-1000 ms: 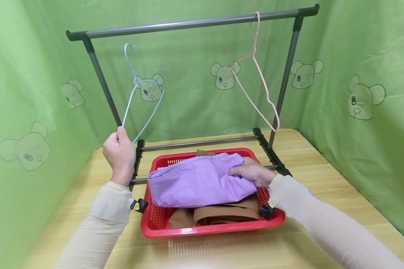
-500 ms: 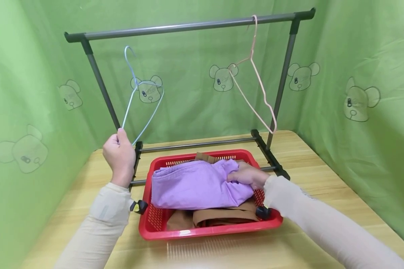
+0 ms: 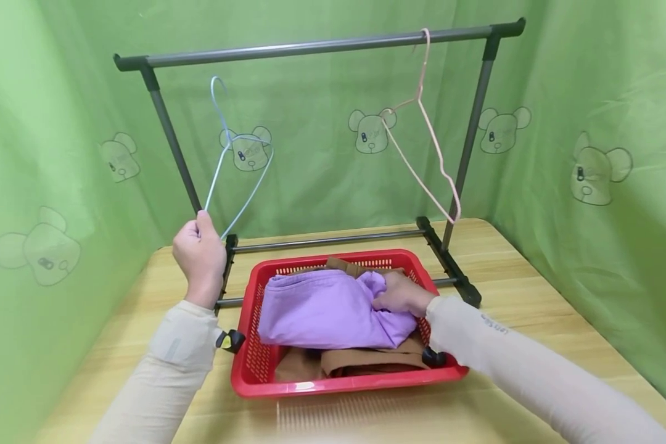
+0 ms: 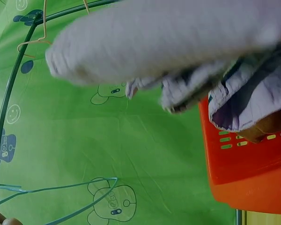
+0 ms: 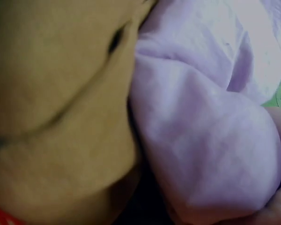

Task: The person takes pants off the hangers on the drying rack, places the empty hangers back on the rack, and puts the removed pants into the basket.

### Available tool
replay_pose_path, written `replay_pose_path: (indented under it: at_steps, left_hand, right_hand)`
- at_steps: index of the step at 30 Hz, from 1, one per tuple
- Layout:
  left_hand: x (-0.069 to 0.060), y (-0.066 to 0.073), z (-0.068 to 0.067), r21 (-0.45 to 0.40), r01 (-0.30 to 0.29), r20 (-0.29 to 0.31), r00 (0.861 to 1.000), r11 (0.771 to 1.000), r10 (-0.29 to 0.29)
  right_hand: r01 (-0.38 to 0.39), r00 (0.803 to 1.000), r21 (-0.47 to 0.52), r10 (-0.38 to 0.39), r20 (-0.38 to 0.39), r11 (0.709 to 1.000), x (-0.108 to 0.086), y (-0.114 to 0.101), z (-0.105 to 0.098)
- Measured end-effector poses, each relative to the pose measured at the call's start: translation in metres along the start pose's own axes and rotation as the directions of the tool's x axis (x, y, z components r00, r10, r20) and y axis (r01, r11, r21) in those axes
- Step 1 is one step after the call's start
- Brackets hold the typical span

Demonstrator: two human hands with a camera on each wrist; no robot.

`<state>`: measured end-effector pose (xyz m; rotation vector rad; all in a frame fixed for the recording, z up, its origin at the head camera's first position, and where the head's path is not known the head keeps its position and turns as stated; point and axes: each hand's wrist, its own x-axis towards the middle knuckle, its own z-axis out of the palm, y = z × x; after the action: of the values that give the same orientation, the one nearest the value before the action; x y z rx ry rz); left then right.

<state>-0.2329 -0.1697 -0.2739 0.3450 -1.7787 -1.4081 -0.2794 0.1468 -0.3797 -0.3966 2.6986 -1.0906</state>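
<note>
My left hand grips the lower corner of a light-blue wire hanger, its hook up and its frame clear of the rack bar. At the bottom left of the left wrist view, fingertips show beside the hanger. My right hand holds the right end of a folded purple garment, thumb on top and the other fingers mostly hidden. The garment lies over brown clothing in a red basket. Close up in the right wrist view, the purple cloth bunches beside brown fabric.
A grey clothes rack stands behind the basket, its base on the wooden table. From its bar's right side hangs a pink hanger. Green curtains printed with bear faces enclose the back and sides.
The right hand has moved slightly left and down with the purple garment, which sits lower in the basket. More brown cloth shows behind it. The left hand stays with the hanger.
</note>
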Motion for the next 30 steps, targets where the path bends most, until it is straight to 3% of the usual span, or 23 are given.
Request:
replay_pose_path:
  at_steps: [5,8,12,17,30]
  left_hand:
    - [0.001,0.001,-0.001,-0.008,-0.005,-0.009,1.0,1.0,0.005]
    - [0.0,0.001,-0.003,-0.012,-0.004,-0.011,1.0,1.0,0.004]
    - [-0.001,0.0,-0.004,-0.013,0.009,0.005,1.0,1.0,-0.009]
    - [0.0,-0.001,-0.005,-0.009,0.001,0.018,1.0,1.0,-0.001]
    - [0.001,0.004,-0.006,0.004,-0.03,0.037,0.999,1.0,0.03]
  right_hand:
    - [0.045,0.999,-0.051,-0.046,-0.011,0.998,0.0,-0.001,-0.001]
    - [0.022,1.0,-0.072,-0.023,-0.019,0.997,-0.001,-0.002,-0.003]
    - [-0.03,0.998,-0.17,0.021,-0.053,0.985,-0.005,-0.003,-0.006]
    - [-0.035,0.996,-0.253,0.014,-0.086,0.967,-0.007,-0.003,-0.008]
    - [-0.024,0.995,-0.283,-0.006,-0.104,0.959,-0.012,-0.004,-0.014]
